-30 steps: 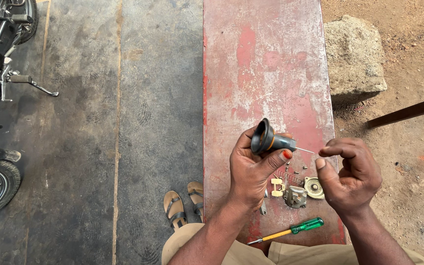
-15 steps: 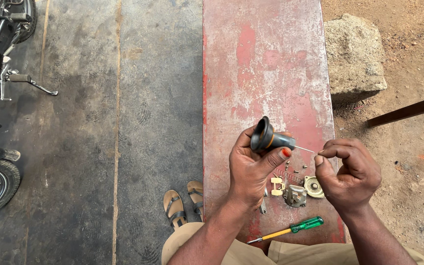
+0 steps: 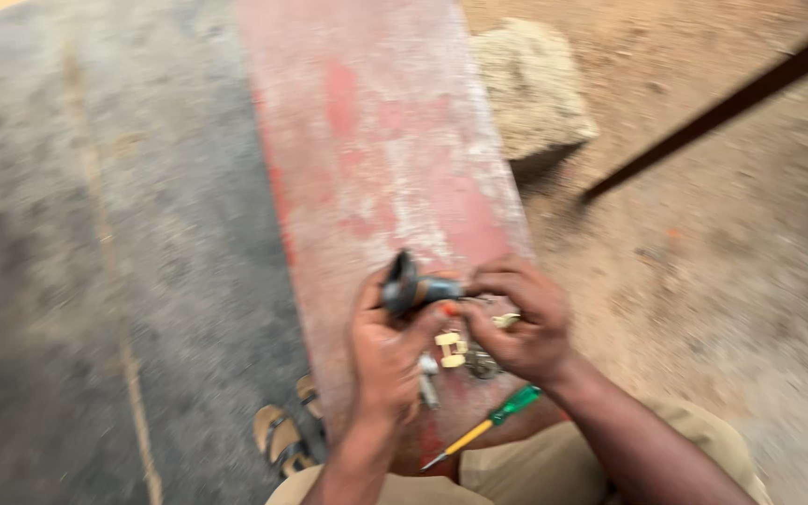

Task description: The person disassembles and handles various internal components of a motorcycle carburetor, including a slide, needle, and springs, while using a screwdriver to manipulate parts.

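My left hand point(image 3: 383, 353) grips a dark funnel-shaped rubber part point(image 3: 411, 286) above the near end of a worn red bench point(image 3: 376, 159). My right hand point(image 3: 523, 323) is closed against the narrow end of that part, fingers pinched on a thin needle-like piece that is barely visible. Under my hands lie small brass fittings point(image 3: 452, 349) and a round metal part point(image 3: 483, 365). A screwdriver point(image 3: 483, 425) with a green handle and yellow shaft lies on the bench near my lap. The frame is motion-blurred.
A rough stone block point(image 3: 535, 89) sits to the right of the bench on sandy ground. A dark pole point(image 3: 722, 108) slants across the upper right. Grey concrete floor point(image 3: 95, 262) lies to the left. My sandalled foot point(image 3: 282, 435) shows beside the bench.
The view has swung to the right and tilted, and the motorcycle at the left is out of frame. My right hand has closed in against the rubber part's narrow end.
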